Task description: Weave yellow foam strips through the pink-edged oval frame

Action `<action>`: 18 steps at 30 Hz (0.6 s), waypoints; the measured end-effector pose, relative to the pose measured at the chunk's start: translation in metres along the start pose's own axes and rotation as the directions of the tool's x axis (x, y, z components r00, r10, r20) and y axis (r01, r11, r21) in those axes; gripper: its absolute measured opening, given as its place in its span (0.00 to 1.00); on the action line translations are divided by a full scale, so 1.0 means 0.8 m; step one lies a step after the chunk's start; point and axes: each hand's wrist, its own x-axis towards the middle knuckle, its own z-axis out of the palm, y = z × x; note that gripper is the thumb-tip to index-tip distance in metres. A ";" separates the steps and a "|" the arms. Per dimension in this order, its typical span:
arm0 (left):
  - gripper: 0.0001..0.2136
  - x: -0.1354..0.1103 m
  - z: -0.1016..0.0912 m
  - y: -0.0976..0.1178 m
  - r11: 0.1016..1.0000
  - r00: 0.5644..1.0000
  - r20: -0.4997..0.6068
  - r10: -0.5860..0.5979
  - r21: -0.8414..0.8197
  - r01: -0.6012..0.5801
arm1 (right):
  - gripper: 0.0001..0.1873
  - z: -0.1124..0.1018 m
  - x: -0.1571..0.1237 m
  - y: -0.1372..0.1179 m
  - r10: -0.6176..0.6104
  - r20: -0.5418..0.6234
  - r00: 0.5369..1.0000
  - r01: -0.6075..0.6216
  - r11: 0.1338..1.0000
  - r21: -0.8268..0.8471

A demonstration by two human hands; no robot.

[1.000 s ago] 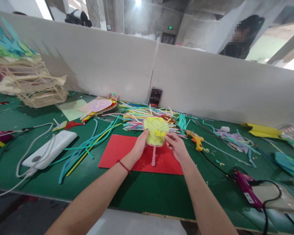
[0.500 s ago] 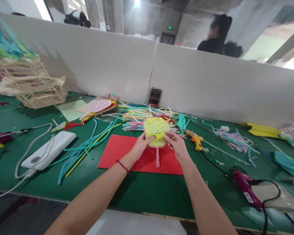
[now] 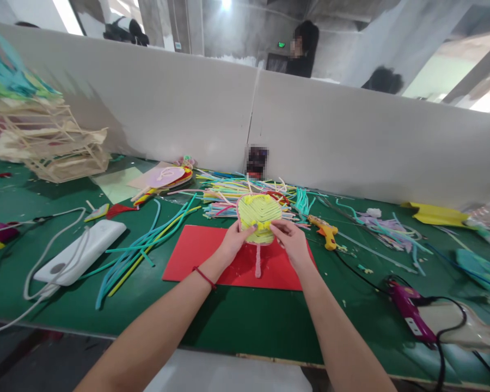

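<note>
A small round fan of yellow-green pipe cleaners (image 3: 260, 209), with a pink rim and a pink handle pointing towards me, is held up over a red board (image 3: 200, 253). Bright yellow bits decorate its face, the largest across the lower part. My left hand (image 3: 232, 243) grips the fan's lower left edge, thumb on the front. At the right edge, my right hand (image 3: 291, 239) is closed, thumb and fingertips pinching the fan beside the yellow decoration. The fingers behind the fan are hidden.
Loose pipe cleaners (image 3: 224, 190) lie behind the board, more (image 3: 147, 245) to its left. A yellow glue gun (image 3: 325, 233) rests at right, its black cord running to a purple power strip (image 3: 412, 316). A white power bank (image 3: 81, 253) and a stick frame (image 3: 65, 147) are at left.
The fan and both hands have shifted very slightly left, my grip staying much the same. Beyond the partition, a person has moved left.
</note>
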 end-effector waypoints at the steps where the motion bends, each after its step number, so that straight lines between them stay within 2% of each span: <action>1: 0.21 0.000 0.000 0.000 1.000 1.000 -0.006 0.006 -0.002 -0.006 | 0.15 0.001 0.000 0.001 -0.014 -0.016 1.000 0.014 1.000 -0.004; 6: 0.21 -0.001 0.003 0.002 1.000 1.000 -0.019 0.017 -0.005 -0.017 | 0.21 0.004 0.005 0.008 -0.063 -0.153 0.986 0.065 0.998 0.014; 8: 0.20 -0.002 0.004 0.002 1.000 1.000 -0.024 0.010 -0.003 -0.010 | 0.20 0.005 0.007 0.010 -0.033 -0.117 0.993 0.036 0.999 0.024; 12: 0.19 -0.003 0.004 0.001 1.000 1.000 -0.024 -0.008 -0.013 0.008 | 0.19 0.011 0.003 0.012 0.032 0.024 0.999 -0.034 0.998 0.060; 18: 0.17 0.000 0.003 -0.003 0.995 0.999 -0.042 -0.020 -0.094 0.016 | 0.20 0.013 -0.002 0.012 0.068 0.059 0.996 -0.073 0.993 0.094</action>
